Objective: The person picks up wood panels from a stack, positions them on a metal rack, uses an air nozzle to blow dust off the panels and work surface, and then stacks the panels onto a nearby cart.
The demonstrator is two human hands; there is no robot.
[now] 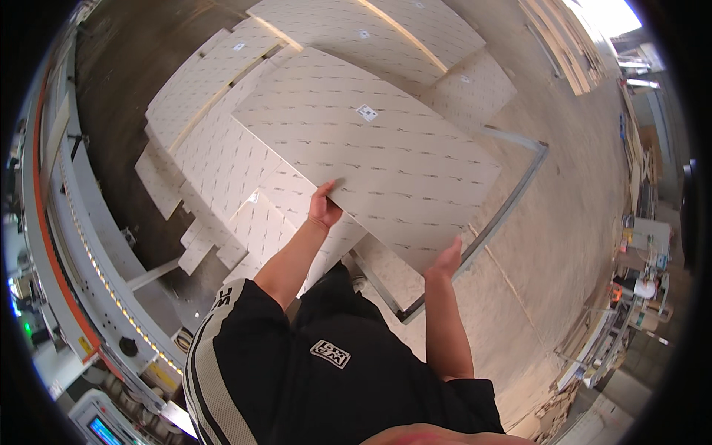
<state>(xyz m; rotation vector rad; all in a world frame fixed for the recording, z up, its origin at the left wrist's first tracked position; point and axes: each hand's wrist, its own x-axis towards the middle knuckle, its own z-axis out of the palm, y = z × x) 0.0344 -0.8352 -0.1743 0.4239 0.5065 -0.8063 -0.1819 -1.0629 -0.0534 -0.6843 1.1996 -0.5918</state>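
A large flat panel [386, 167], wrapped in beige film with rows of dark print and a white label [366, 113], is held tilted in front of me. My left hand [324, 208] is closed on its near left edge, thumb on the upper face and the other fingers hidden beneath. At the panel's near right corner, my right hand [445, 261] grips the edge, its fingers partly out of sight below. Under and beyond the held panel lie stacks of similar panels [215, 159].
A grey metal frame [512, 196] lies on the concrete floor to the right. Along the left runs a long machine [104, 245] with an orange stripe and a lit screen [104, 430]. Long boards [564, 48] lie far right; a cluttered workbench [630, 289] stands at the right.
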